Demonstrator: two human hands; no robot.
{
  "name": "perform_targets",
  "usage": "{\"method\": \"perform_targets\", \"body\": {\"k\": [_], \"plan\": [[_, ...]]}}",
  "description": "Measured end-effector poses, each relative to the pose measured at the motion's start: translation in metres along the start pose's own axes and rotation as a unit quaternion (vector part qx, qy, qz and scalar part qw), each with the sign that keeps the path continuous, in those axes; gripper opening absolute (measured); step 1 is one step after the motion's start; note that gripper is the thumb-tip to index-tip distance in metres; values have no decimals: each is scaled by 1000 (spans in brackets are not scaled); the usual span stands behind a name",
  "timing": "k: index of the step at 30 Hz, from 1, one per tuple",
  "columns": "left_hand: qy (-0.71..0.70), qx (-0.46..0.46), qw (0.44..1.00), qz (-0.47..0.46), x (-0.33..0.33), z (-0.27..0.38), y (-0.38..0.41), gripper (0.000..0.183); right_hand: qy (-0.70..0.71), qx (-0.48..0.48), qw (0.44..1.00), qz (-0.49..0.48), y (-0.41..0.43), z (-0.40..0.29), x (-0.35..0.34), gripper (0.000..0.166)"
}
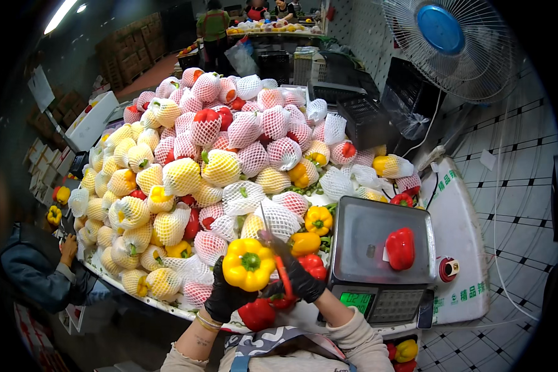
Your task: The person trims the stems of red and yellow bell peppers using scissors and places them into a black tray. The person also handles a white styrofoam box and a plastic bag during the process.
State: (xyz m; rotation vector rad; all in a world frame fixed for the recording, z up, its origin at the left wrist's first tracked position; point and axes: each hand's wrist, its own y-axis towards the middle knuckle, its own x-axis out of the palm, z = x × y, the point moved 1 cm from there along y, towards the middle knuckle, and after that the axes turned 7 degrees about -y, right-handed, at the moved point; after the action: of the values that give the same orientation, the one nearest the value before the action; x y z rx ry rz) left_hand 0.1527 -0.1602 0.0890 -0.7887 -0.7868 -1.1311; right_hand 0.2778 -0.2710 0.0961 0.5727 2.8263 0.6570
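In a black glove, my left hand point(230, 290) holds a yellow bell pepper point(249, 264), its green stem facing up. Gloved as well, my right hand point(297, 272) grips red-handled scissors point(282, 274). Their narrow blades point away from me, just beyond the pepper. Whether the blades are parted is hard to see. Bare red peppers point(256, 314) lie below my hands near the table edge. Right of my right hand, a red pepper point(400, 249) rests on the metal pan of a digital scale point(353, 223) with a lit display.
A large heap of peppers in foam net sleeves point(181, 176) covers the table beyond my hands. At the left edge is another person's hand point(68, 249). A phone point(426, 309) leans by the scale. Black crates point(365, 121) and a fan point(446, 42) stand to the right.
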Motion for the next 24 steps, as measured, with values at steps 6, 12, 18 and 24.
{"method": "perform_targets", "body": {"k": [6,12,18,24], "plan": [[131,-34,986,97,-17,14,-3,49,-10,104,993,53,-14,-7,-3,104],[443,79,893,6,17,22,9,56,-168,60,982,63,-20,-2,-1,104],[396,63,916,18,18,23,9,46,-169,57,981,74,-28,2,-4,109],[498,101,860,43,4,22,15,39,-169,72,979,86,-36,13,-4,111]]}}
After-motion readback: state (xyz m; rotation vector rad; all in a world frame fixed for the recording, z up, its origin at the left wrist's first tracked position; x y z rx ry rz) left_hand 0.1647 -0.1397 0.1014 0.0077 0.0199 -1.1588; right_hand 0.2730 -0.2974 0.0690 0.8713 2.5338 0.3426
